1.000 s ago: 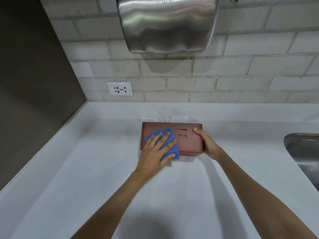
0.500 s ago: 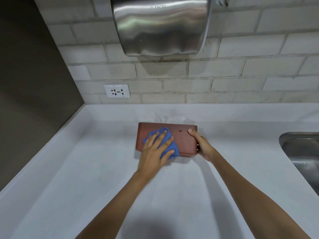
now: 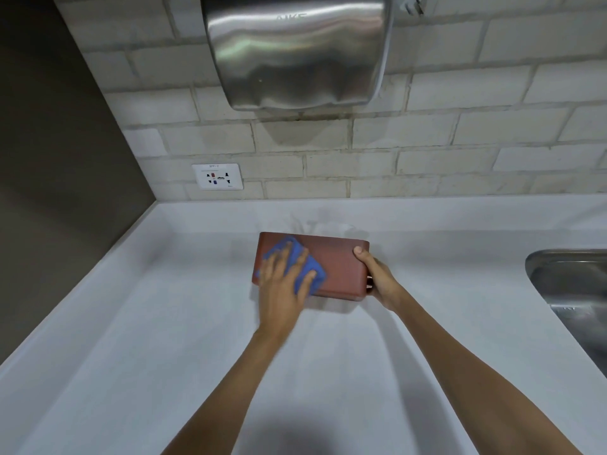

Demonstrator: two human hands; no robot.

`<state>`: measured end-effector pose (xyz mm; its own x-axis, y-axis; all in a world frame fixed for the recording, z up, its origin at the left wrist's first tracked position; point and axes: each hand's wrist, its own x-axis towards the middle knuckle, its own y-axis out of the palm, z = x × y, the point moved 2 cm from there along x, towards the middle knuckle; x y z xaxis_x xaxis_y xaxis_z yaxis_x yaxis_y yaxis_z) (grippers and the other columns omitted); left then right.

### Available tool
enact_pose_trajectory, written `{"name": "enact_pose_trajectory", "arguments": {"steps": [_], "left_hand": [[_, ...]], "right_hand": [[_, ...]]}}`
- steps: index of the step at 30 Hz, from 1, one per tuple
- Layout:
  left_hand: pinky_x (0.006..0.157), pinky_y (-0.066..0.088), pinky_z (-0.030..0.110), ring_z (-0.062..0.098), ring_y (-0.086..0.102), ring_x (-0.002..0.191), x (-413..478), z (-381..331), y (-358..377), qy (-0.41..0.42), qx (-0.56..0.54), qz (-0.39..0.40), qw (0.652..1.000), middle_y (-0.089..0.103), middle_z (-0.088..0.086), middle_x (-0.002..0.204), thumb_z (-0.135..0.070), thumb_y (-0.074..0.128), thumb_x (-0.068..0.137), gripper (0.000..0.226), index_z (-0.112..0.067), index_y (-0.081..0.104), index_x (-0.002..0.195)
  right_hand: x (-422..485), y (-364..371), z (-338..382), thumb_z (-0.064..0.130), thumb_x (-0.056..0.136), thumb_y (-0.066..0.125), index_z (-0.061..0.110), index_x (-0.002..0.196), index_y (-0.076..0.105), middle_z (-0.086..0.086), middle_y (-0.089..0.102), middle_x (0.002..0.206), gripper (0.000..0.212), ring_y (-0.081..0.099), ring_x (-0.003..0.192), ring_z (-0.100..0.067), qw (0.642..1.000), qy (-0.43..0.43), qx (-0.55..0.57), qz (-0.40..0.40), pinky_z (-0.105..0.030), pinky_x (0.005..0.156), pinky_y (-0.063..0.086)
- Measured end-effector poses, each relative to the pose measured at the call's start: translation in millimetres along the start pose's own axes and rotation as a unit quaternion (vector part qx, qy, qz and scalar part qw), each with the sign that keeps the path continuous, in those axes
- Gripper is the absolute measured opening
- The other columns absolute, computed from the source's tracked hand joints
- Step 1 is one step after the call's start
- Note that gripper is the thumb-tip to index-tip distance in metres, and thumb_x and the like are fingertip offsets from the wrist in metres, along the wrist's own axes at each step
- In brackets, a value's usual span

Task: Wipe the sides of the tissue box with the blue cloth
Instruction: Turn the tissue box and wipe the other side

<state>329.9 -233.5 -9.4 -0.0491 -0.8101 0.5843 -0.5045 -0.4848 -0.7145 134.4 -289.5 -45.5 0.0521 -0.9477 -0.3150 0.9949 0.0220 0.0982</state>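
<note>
Tissue box (image 3: 338, 267) in right grip (image 3: 381, 281); left grip (image 3: 281, 290) presses blue cloth (image 3: 297, 246).

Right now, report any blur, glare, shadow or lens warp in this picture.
Head view: the left hand and blue cloth are smeared by motion, the right hand and tissue box look sharper; bright streaks glare off the steel hand dryer; soft arm shadows fall on the white counter; the brick wall bows toward the edges, wide-angle warp.

Dim, soft shadows, motion-blurred left hand (image 3: 279, 290), edges warped.
</note>
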Motion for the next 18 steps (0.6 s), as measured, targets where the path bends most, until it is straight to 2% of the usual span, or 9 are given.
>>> {"name": "enact_pose_trajectory", "arguments": {"steps": [2,3,5,7,10,14,16,18], "left_hand": [[0.111,0.032,0.047,0.039,0.04,0.131,11.1,6.8,-0.5,-0.134,-0.015,-0.037,0.99,0.042,0.018,0.147,-0.025,0.055,0.094,0.042,-0.012,0.053,0.133],[0.112,0.03,0.047,0.038,0.038,0.132,16.7,3.9,2.0,-0.174,-0.016,-0.049,0.983,0.038,0.017,0.149,-0.026,0.053,0.095,0.043,-0.012,0.051,0.135],[0.112,0.027,0.049,0.039,0.036,0.133,24.1,-11.6,10.9,-0.199,-0.011,-0.054,0.978,0.035,0.016,0.151,-0.029,0.049,0.096,0.045,-0.012,0.047,0.138],[0.111,0.027,0.051,0.041,0.036,0.132,26.5,-33.2,21.3,-0.175,-0.008,-0.037,0.984,0.036,0.016,0.151,-0.031,0.049,0.095,0.046,-0.012,0.047,0.138],[0.106,0.036,0.055,0.044,0.046,0.125,23.8,-63.8,34.6,-0.114,0.0,-0.021,0.993,0.047,0.02,0.143,-0.029,0.057,0.091,0.045,-0.009,0.055,0.131],[0.1,0.04,0.057,0.043,0.053,0.119,20.0,-82.1,40.9,-0.046,0.01,-0.002,0.999,0.056,0.02,0.135,-0.034,0.058,0.086,0.046,-0.01,0.059,0.126],[0.104,0.037,0.055,0.041,0.051,0.122,16.6,-77.9,40.4,-0.016,0.022,0.017,1.0,0.054,0.017,0.137,-0.041,0.05,0.088,0.05,-0.013,0.057,0.129],[0.107,0.032,0.055,0.04,0.047,0.126,14.2,-71.5,39.2,-0.013,0.03,0.022,0.999,0.051,0.015,0.14,-0.048,0.041,0.089,0.055,-0.016,0.055,0.131]], "right_hand": [[-1.0,1.8,-0.1,0.054,0.082,0.058,0.012,0.13,0.049,-0.006,0.063,0.111,0.064,0.061,0.096,-0.022,1.0,-0.001,0.0,0.003,-0.034,0.076,0.052],[-2.0,3.1,0.1,0.053,0.082,0.058,0.012,0.13,0.048,-0.007,0.063,0.112,0.064,0.061,0.095,-0.022,1.0,-0.002,0.001,0.004,-0.035,0.076,0.052],[-4.1,5.1,1.1,0.055,0.082,0.058,0.012,0.128,0.05,-0.01,0.062,0.114,0.064,0.061,0.095,-0.023,1.0,-0.001,0.002,0.01,-0.034,0.076,0.052],[-5.9,6.3,2.1,0.062,0.078,0.055,0.014,0.125,0.052,-0.011,0.063,0.115,0.067,0.062,0.098,-0.024,1.0,0.0,0.006,0.011,-0.034,0.078,0.053],[-5.8,5.7,2.3,0.071,0.076,0.048,0.02,0.122,0.057,-0.009,0.066,0.113,0.07,0.063,0.103,-0.026,1.0,0.002,0.02,0.007,-0.039,0.085,0.055],[-8.5,5.7,5.9,0.076,0.072,0.047,0.024,0.105,0.066,-0.004,0.071,0.093,0.065,0.066,0.087,-0.02,1.0,0.016,0.025,0.005,-0.031,0.067,0.054],[-9.6,5.8,6.9,0.077,0.068,0.049,0.022,0.11,0.065,-0.005,0.071,0.095,0.071,0.066,0.089,-0.021,0.999,0.025,0.028,0.015,-0.032,0.068,0.054],[-11.0,8.5,5.4,0.073,0.068,0.054,0.02,0.123,0.058,-0.007,0.07,0.105,0.077,0.066,0.095,-0.023,0.998,0.028,0.048,0.024,-0.034,0.069,0.055]]}}
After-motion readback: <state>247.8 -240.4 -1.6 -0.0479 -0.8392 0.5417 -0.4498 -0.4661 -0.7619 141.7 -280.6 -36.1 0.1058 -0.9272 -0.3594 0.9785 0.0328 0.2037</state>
